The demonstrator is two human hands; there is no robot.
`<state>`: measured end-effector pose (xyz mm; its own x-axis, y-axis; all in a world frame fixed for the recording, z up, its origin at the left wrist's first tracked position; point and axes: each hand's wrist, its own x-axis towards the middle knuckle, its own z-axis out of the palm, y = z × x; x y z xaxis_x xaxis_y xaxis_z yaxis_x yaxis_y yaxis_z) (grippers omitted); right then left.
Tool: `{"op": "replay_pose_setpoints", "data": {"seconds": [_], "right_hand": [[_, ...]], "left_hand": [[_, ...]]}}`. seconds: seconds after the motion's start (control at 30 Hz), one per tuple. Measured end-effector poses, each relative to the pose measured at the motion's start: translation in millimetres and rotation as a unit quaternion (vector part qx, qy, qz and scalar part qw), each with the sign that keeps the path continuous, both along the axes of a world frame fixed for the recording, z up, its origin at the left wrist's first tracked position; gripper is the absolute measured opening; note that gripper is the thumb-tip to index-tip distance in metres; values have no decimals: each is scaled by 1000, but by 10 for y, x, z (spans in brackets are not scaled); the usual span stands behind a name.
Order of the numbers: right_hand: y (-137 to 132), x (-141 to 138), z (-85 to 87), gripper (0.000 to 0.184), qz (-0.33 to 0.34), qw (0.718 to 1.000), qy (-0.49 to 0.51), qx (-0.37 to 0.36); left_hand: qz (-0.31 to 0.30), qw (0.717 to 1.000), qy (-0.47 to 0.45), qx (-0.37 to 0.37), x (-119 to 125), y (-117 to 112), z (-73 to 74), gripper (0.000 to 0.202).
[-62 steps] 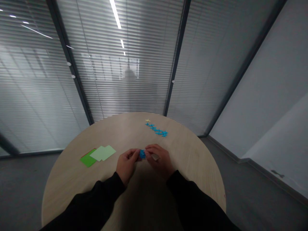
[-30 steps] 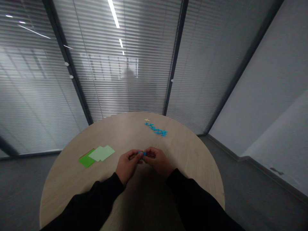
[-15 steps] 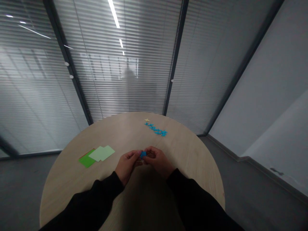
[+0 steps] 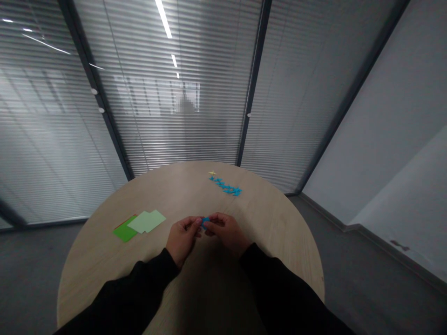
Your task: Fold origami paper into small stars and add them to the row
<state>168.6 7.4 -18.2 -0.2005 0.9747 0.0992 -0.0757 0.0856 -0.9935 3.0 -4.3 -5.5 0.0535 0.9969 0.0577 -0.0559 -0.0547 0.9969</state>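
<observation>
Folded paper piece (image 4: 206, 222), lower centre: coloured blue
Paper stars (image 4: 236, 190), centre: coloured bright blue
Topmost star (image 4: 212, 173): coloured pale yellow
Paper sheets (image 4: 146, 221), lower left: tinted pale mint
Sheet beneath (image 4: 124, 231): coloured vivid green, edged in red
Tabletop (image 4: 85, 270): patterned with light-beige wood grain
Sleeves (image 4: 136, 293): coloured black
Blinds (image 4: 188, 139), upper frame: striped horizontally in greys

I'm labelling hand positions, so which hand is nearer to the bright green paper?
Left. The left hand is to the right of the bright green paper, with pale green sheets partly between; the right hand is farther off, beyond the left.
</observation>
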Motion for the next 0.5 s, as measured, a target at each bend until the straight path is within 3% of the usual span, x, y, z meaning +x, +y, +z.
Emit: {"op": "replay_pose_setpoints", "data": {"seconds": [0.17, 0.5], "right_hand": [[-7, -8, 19, 40, 10, 999, -26, 21], [-14, 26, 71, 30, -8, 999, -48, 4]], "left_hand": [[33, 997, 64, 30, -21, 3, 31, 45], [-18, 998, 61, -7, -11, 5, 29, 51]]}}
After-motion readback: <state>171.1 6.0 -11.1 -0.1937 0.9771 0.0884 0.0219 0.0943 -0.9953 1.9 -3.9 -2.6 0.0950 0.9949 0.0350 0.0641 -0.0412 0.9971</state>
